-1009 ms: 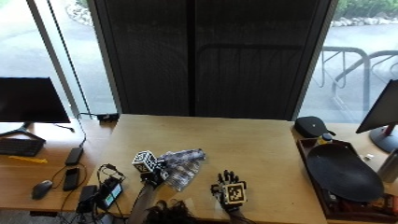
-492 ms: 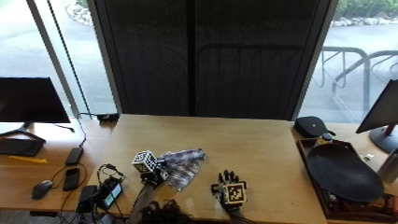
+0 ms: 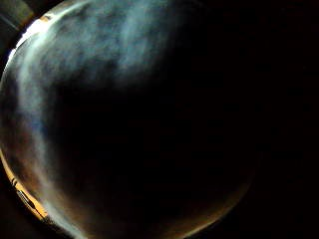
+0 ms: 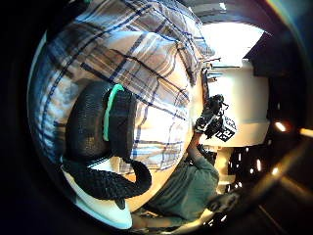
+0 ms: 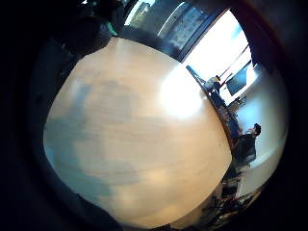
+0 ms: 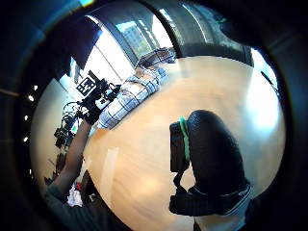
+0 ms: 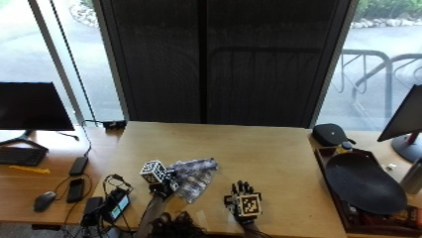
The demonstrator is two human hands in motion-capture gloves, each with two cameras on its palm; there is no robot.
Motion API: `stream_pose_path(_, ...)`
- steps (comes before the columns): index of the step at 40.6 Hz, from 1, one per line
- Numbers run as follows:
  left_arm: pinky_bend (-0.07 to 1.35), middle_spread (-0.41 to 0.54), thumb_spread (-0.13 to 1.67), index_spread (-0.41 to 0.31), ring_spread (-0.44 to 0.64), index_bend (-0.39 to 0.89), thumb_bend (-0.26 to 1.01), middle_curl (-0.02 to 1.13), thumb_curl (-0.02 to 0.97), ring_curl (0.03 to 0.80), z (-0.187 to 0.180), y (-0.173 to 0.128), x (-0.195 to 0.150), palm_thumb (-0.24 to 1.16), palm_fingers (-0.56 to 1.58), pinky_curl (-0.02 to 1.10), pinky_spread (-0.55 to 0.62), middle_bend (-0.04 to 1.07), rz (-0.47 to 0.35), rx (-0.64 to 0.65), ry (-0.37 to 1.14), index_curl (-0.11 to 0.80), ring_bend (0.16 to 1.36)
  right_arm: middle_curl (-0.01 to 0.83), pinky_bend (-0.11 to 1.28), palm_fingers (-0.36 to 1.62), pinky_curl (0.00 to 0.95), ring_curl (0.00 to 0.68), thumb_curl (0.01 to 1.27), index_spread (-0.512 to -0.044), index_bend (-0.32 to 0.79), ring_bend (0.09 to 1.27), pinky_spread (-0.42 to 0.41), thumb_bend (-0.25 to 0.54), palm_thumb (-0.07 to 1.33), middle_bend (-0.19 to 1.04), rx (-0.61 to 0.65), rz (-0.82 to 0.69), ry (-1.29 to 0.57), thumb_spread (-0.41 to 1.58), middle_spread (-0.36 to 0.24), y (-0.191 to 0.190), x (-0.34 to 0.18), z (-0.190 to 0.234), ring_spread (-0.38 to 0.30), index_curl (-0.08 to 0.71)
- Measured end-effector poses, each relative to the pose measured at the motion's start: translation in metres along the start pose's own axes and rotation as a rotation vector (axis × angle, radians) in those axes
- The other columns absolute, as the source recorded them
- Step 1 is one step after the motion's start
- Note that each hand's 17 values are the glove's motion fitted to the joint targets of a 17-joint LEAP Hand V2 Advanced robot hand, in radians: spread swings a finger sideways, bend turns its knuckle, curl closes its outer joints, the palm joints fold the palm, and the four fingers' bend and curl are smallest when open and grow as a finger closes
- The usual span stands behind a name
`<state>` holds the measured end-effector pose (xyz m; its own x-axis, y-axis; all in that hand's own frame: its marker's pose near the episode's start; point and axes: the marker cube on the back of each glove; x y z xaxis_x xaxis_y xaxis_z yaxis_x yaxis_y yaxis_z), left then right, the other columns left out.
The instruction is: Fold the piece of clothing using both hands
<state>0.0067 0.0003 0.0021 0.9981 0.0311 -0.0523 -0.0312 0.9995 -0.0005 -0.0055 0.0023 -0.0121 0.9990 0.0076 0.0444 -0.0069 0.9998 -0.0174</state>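
Note:
A plaid piece of clothing lies as a small bundle near the front edge of the wooden table. My left hand is at its near left end, palm down on the cloth. In the left thumb side palm view the plaid cloth fills the picture under my thumb; the little finger side view is dark, right against the cloth. My right hand lies flat on the bare wood to the right of the bundle, fingers spread, holding nothing. The right thumb side view shows the bundle and my left hand.
A black oval tray and a black pouch sit at the table's right side. On the left side desk there are a monitor, a mouse, and cables with devices. Bare wood stretches beyond my right hand.

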Motion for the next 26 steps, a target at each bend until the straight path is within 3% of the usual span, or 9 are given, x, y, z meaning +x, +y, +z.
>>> stream_pose_path(3, 0.19, 0.032, 1.29, -0.093, 0.29, 0.17, -0.01, 0.39, 0.256, 0.272, 0.000, 0.000, 0.000, 0.25, 0.35, 0.21, 0.38, 0.26, 0.004, -0.002, 0.008, 0.366, 0.36, 0.256, 0.63, 0.35, 0.349, 0.313, 0.31, -0.335, 0.15, 0.45, 0.247, 0.053, 0.45, 0.16, 0.068, -0.004, 0.002, 1.35, -0.022, -0.009, 0.000, -0.001, 0.030, 0.301)
stream_pose_path(7, 0.19, 0.032, 1.29, -0.093, 0.29, 0.17, -0.01, 0.40, 0.258, 0.276, 0.001, -0.001, -0.003, 0.25, 0.35, 0.21, 0.38, 0.26, -0.011, -0.008, -0.010, 0.369, 0.36, 0.258, 0.63, 0.35, 0.350, 0.317, 0.31, -0.335, 0.15, 0.45, 0.247, 0.042, 0.46, 0.16, 0.015, 0.006, -0.093, 1.36, -0.022, -0.003, -0.015, -0.011, 0.030, 0.303)
stream_pose_path(15, 0.18, 0.032, 1.29, -0.093, 0.29, 0.16, -0.01, 0.41, 0.262, 0.282, 0.000, -0.003, -0.002, 0.25, 0.35, 0.22, 0.38, 0.26, 0.014, 0.012, -0.009, 0.374, 0.36, 0.262, 0.63, 0.35, 0.353, 0.323, 0.32, -0.335, 0.15, 0.45, 0.248, 0.019, 0.47, 0.16, 0.037, -0.002, 0.268, 1.36, -0.022, -0.006, 0.035, -0.010, 0.030, 0.307)
stream_pose_path(22, 0.18, 0.032, 1.29, -0.093, 0.29, 0.16, -0.01, 0.41, 0.264, 0.287, 0.001, 0.000, 0.001, 0.25, 0.34, 0.22, 0.38, 0.26, 0.019, -0.015, 0.018, 0.377, 0.36, 0.265, 0.63, 0.35, 0.354, 0.327, 0.32, -0.335, 0.15, 0.45, 0.248, 0.001, 0.48, 0.16, 0.018, -0.003, 0.063, 1.36, -0.022, -0.003, 0.007, -0.010, 0.030, 0.309)
stream_pose_path(26, 0.18, 0.032, 1.29, -0.093, 0.29, 0.16, -0.01, 0.41, 0.266, 0.289, 0.001, 0.001, 0.004, 0.25, 0.34, 0.23, 0.38, 0.26, 0.026, -0.019, 0.033, 0.379, 0.36, 0.265, 0.63, 0.35, 0.355, 0.328, 0.32, -0.335, 0.15, 0.45, 0.248, -0.006, 0.48, 0.16, 0.028, 0.004, 0.170, 1.36, -0.022, -0.004, 0.021, -0.006, 0.030, 0.309)
